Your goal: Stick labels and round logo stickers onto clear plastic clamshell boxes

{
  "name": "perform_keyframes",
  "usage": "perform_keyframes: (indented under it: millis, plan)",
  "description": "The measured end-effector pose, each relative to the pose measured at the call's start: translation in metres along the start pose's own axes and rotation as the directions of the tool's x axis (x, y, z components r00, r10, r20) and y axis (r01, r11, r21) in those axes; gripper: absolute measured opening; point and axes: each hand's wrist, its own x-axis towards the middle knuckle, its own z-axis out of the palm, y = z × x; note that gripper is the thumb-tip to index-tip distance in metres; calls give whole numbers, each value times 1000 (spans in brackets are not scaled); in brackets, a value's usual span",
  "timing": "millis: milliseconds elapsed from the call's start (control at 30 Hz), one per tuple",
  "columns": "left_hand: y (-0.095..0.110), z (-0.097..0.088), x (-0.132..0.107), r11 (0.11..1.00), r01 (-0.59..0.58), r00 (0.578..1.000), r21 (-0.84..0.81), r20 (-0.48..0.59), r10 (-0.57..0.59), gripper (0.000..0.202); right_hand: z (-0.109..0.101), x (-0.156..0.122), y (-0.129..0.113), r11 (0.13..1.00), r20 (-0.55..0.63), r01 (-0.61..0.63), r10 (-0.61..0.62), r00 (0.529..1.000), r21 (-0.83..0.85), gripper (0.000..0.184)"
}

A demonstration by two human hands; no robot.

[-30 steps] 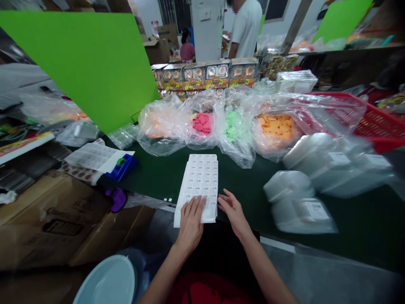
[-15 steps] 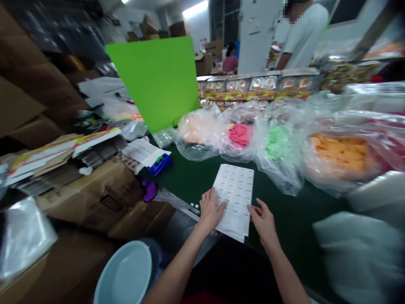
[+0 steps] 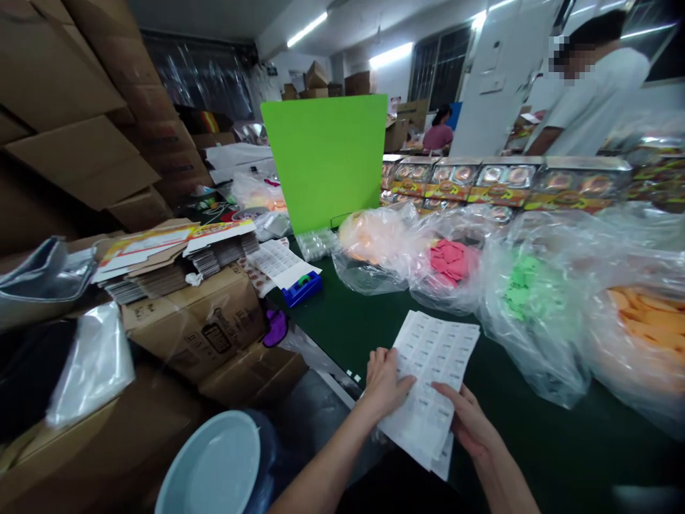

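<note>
Several white label sheets (image 3: 431,371) lie in a loose stack at the front of the dark green table, printed with rows of small dark marks. Their lower edges are fanned out unevenly. My left hand (image 3: 384,385) is closed on the left edge, thumb across the top sheet. At the right edge, my right hand (image 3: 471,421) pinches the sheets, one digit on top and the others partly hidden behind the paper.
Clear bags hold pink pieces (image 3: 452,262), green pieces (image 3: 527,285) and orange pieces (image 3: 647,318). A blue tape dispenser (image 3: 302,288) sits left of a green board (image 3: 329,164). A light blue basin (image 3: 214,464) stands below, near cartons (image 3: 198,321). A person (image 3: 594,93) stands beyond the packed boxes.
The view has swung left, so things sit farther right in it. My right hand has closed onto the sheets' right edge, and their lower edges have fanned out more.
</note>
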Motion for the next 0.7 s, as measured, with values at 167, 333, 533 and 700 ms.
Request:
perform_keyframes:
  millis: [167, 333, 533, 700]
  plan:
    - [-10, 3, 4, 992, -32, 999, -120, 1, 32, 46, 7, 4, -11, 999, 22, -43, 43, 999, 17, 69]
    - [-25, -15, 9, 891, 46, 988, -452, -112, -108, 70, 7, -25, -22, 999, 72, -37, 35, 997, 23, 95]
    - [-34, -59, -14, 364, 228, 920, -903, 322, 223, 82, 31, -54, -24, 998, 156, -61, 60, 986, 2, 100]
    - [-45, -98, 2, 269, 6, 990, -963, 43, 134, 81, 90, -46, -42, 997, 219, 18, -1, 976, -76, 96]
